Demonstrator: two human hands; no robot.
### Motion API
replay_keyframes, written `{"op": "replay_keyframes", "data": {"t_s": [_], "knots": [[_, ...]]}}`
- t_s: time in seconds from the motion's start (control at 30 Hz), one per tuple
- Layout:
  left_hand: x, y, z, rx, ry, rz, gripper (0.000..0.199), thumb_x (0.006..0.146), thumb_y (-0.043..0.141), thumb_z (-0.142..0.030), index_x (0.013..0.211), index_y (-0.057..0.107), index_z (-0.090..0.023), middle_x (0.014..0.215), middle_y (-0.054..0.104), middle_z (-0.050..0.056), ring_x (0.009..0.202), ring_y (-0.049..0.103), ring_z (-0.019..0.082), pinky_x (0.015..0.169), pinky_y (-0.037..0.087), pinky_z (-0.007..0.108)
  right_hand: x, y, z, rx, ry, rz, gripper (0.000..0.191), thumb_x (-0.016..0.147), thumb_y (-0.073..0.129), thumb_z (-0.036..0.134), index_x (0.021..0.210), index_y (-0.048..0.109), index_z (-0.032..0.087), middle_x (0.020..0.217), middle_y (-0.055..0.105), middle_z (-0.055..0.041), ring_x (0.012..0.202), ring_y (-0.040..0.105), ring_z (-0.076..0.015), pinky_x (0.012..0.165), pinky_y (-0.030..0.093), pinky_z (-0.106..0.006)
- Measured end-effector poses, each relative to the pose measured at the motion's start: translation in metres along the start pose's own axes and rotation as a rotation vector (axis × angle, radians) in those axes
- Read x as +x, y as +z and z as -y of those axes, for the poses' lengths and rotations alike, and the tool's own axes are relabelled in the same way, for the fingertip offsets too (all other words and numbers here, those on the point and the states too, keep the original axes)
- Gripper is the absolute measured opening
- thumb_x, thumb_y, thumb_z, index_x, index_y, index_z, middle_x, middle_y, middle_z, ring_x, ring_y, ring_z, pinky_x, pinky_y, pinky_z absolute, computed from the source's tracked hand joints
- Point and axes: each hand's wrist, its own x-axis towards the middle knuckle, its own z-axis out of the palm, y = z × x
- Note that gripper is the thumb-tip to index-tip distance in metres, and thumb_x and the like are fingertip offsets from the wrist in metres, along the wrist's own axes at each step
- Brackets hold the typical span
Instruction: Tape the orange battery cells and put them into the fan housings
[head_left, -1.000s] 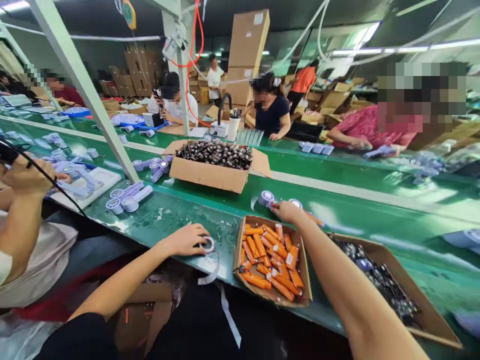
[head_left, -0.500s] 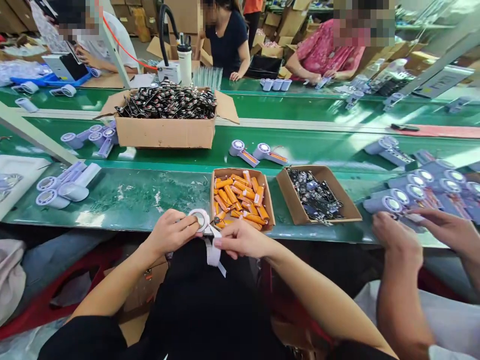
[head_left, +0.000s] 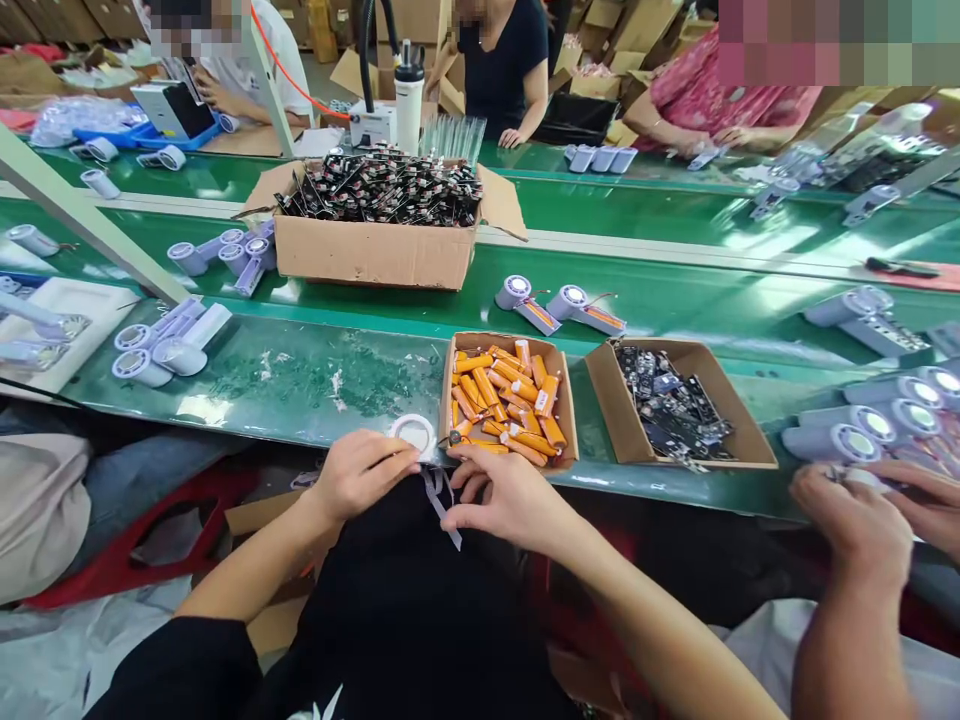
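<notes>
A roll of white tape (head_left: 413, 433) lies at the front edge of the green bench, gripped on its near side by the closed fingers of my left hand (head_left: 364, 475). From it a loose white strip (head_left: 442, 508) hangs down in front of my dark clothing. My right hand (head_left: 510, 495) is open, thumb and fingers apart. Its fingertips are at the near left corner of a cardboard box (head_left: 571, 415) of orange battery cells (head_left: 510, 390). Close to those fingertips is a small dark round piece (head_left: 454, 437) whose kind I cannot make out.
Right of the batteries stands a box of circuit boards (head_left: 675, 405). Lilac fan housings (head_left: 161, 345) lie at left, others (head_left: 840, 440) at right beside a co-worker's hands (head_left: 855, 510). Behind, a large carton (head_left: 375, 250) holds black parts. Other people sit across the bench.
The tape roll has gone from being held up to lying at the bench edge. My right hand has let go of the strip and opened toward the battery box. The view has shifted.
</notes>
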Motion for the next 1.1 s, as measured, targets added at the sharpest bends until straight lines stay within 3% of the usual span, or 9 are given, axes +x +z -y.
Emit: {"op": "replay_keyframes", "data": {"t_s": [0.1, 0.2, 0.33, 0.4, 0.47, 0.63, 0.77, 0.9, 1.1], "knots": [[0.005, 0.005, -0.012, -0.022, 0.026, -0.031, 0.021, 0.097, 0.075, -0.02, 0.117, 0.068, -0.018, 0.095, 0.078, 0.004, 0.081, 0.07, 0.015, 0.069, 0.05, 0.028, -0.002, 0.001, 0.009, 0.11, -0.037, 0.059, 0.038, 0.096, 0.069, 0.056, 0.099, 0.073, 0.018, 0.077, 0.077, -0.0033, 0.064, 0.072, -0.0172, 0.061, 0.054, -0.027], [0.005, 0.009, -0.013, -0.003, 0.027, -0.008, 0.027, 0.096, 0.077, -0.02, 0.121, 0.067, -0.017, 0.094, 0.078, 0.004, 0.078, 0.068, 0.015, 0.068, 0.048, 0.029, -0.009, -0.002, 0.014, 0.184, -0.141, 0.086, 0.047, 0.108, 0.047, 0.052, 0.081, 0.068, 0.019, 0.068, 0.074, -0.0029, 0.058, 0.069, -0.0148, 0.061, 0.054, -0.026], [-0.004, 0.011, -0.012, -0.01, -0.01, 0.008, 0.028, 0.096, 0.076, -0.016, 0.122, 0.066, -0.018, 0.096, 0.078, 0.004, 0.082, 0.067, 0.015, 0.074, 0.051, 0.029, -0.015, -0.006, 0.008, 0.076, -0.193, -0.141, 0.035, 0.105, 0.056, 0.048, 0.087, 0.069, 0.021, 0.069, 0.073, -0.0024, 0.059, 0.068, -0.0152, 0.057, 0.051, -0.025], [-0.007, 0.012, -0.014, -0.035, -0.002, 0.015, 0.027, 0.095, 0.076, -0.015, 0.12, 0.066, -0.018, 0.097, 0.078, 0.004, 0.085, 0.067, 0.016, 0.075, 0.051, 0.029, -0.013, -0.005, 0.002, 0.032, -0.169, -0.27, 0.029, 0.096, 0.071, 0.049, 0.105, 0.071, 0.021, 0.078, 0.077, -0.0027, 0.061, 0.07, -0.0165, 0.057, 0.053, -0.026], [-0.008, 0.013, -0.017, -0.047, 0.01, 0.023, 0.025, 0.096, 0.076, -0.017, 0.119, 0.066, -0.019, 0.097, 0.078, 0.004, 0.084, 0.068, 0.016, 0.075, 0.051, 0.029, -0.011, -0.004, -0.003, 0.022, -0.16, -0.298, 0.041, 0.091, 0.077, 0.048, 0.122, 0.07, 0.023, 0.088, 0.082, -0.0039, 0.065, 0.073, -0.0181, 0.058, 0.056, -0.027], [0.0, 0.015, -0.021, 0.007, -0.042, 0.09, 0.025, 0.1, 0.072, -0.028, 0.12, 0.062, -0.016, 0.093, 0.077, 0.005, 0.077, 0.067, 0.017, 0.07, 0.047, 0.031, -0.009, -0.003, -0.004, -0.125, -0.346, -0.43, 0.019, 0.103, 0.062, 0.033, 0.096, 0.079, 0.025, 0.088, 0.083, -0.0052, 0.076, 0.078, -0.021, 0.076, 0.063, -0.032], [0.001, 0.017, -0.02, 0.046, -0.122, 0.192, 0.018, 0.104, 0.066, -0.029, 0.114, 0.061, -0.015, 0.096, 0.076, 0.007, 0.078, 0.066, 0.018, 0.069, 0.045, 0.033, -0.013, -0.007, -0.004, -0.173, -0.534, -0.512, 0.014, 0.101, 0.066, 0.021, 0.095, 0.078, 0.024, 0.083, 0.082, -0.0044, 0.07, 0.076, -0.0191, 0.069, 0.061, -0.03], [-0.001, 0.013, -0.016, 0.134, -0.14, 0.217, 0.015, 0.103, 0.065, -0.024, 0.116, 0.064, -0.016, 0.104, 0.076, 0.009, 0.083, 0.066, 0.02, 0.073, 0.045, 0.035, -0.023, -0.014, 0.0, -0.138, -0.653, -0.347, 0.016, 0.102, 0.063, 0.018, 0.099, 0.078, 0.022, 0.079, 0.081, -0.0051, 0.067, 0.074, -0.0187, 0.064, 0.057, -0.03], [-0.001, -0.007, -0.006, 0.251, -0.134, 0.223, 0.012, 0.1, 0.066, -0.013, 0.111, 0.069, -0.016, 0.108, 0.076, 0.01, 0.089, 0.062, 0.022, 0.077, 0.048, 0.037, -0.038, -0.04, 0.01, -0.046, -0.449, 0.294, 0.029, 0.098, 0.074, 0.037, 0.123, 0.078, 0.022, 0.091, 0.084, -0.0033, 0.076, 0.077, -0.0165, 0.068, 0.057, -0.024]]}}
